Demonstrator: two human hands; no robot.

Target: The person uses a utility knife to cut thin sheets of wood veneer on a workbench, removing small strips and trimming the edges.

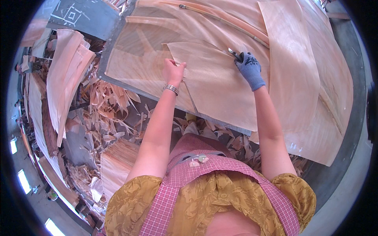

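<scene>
My bare left hand (173,72), with a metal band (171,89) round its wrist, is closed on the left edge of a thin tan wood veneer sheet (220,92). That sheet lies over other veneer on the worktable (138,93), and a narrow slit runs below my left hand toward the table's near edge. A blue-grey glove covers my right hand (250,71). Its fingers wrap round a utility knife (235,54), whose tip points up and left, just over the veneer. Part of the knife's handle is hidden in the glove.
Across the far veneer lies a long thin stick (224,21). Another veneer strip (293,59) overlaps the sheets at the right. Torn scraps (112,100) cover the floor, a stack of veneer (118,165) stands at my left, and bent sheets (67,74) hang beyond it.
</scene>
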